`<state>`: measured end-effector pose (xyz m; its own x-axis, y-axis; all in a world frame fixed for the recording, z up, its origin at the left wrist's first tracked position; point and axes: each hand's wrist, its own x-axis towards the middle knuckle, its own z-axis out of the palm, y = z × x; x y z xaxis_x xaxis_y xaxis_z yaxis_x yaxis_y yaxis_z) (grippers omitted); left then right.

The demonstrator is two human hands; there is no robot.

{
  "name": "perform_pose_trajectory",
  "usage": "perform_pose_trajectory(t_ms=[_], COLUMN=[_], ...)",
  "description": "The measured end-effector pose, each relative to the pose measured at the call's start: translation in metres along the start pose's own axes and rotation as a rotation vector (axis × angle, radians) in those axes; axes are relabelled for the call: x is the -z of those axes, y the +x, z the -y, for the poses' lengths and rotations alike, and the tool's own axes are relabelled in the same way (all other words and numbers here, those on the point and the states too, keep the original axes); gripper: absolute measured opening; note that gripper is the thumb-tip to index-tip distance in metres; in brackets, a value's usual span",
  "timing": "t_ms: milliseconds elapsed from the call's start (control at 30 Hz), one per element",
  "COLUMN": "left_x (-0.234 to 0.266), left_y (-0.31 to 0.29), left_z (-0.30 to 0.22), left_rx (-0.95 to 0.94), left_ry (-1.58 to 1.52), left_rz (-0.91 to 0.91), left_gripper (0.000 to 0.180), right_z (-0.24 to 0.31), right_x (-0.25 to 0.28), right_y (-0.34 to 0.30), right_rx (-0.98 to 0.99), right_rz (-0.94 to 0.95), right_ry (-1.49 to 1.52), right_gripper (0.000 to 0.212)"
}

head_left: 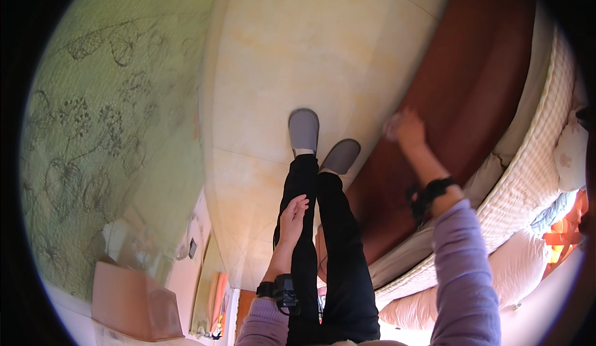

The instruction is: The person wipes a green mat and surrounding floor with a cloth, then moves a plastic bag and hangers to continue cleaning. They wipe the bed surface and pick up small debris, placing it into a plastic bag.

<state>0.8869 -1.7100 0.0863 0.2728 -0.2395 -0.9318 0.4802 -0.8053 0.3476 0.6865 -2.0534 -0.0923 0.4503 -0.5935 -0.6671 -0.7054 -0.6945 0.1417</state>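
Note:
My left hand (293, 220) hangs in front of my black trousers (303, 191), its fingers stretched and slightly bent, with nothing in them. To the right, my right hand (408, 129) is raised by the reddish-brown side panel of the bed (459, 98). Its fingers look curled but are smeared by motion, and whether it touches the panel cannot be made out. Each wrist wears a black strap with a small device; the left device (286, 294) shows most plainly. Grey slippers (303, 130) are on my feet.
Pale floor tiles (323, 42) run ahead between a green patterned wall (112, 110) on the left and the bed on the right. A checked cover (528, 160) and a pink pillow (518, 268) lie on the bed. At lower left is a pinkish box-like piece (127, 299).

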Motion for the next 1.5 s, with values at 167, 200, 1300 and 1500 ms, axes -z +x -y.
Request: perform_pose_trajectory(t_ms=[167, 200, 1300, 1500], left_x=[-0.013, -0.015, -0.034, -0.064], left_y=[0.015, 0.017, 0.034, 0.063], left_z=[-0.016, -0.017, -0.093, -0.115], left_rx=[0.045, 0.056, 0.166, 0.249], left_ry=[-0.176, -0.171, -0.386, -0.898], left_rz=[0.068, 0.066, 0.143, 0.209], left_gripper=[0.036, 0.036, 0.049, 0.052], right_z=[-0.12, -0.115, 0.039, 0.125], right_x=[0.1, 0.094, 0.094, 0.15], right_y=[0.153, 0.156, -0.072, -0.113], right_rx=[0.127, 0.074, 0.182, 0.518], right_rz=[-0.67, -0.606, 0.586, 0.344], right_ry=[-0.51, -0.422, 0.453, 1.258], right_gripper=[0.036, 0.035, 0.022, 0.034])
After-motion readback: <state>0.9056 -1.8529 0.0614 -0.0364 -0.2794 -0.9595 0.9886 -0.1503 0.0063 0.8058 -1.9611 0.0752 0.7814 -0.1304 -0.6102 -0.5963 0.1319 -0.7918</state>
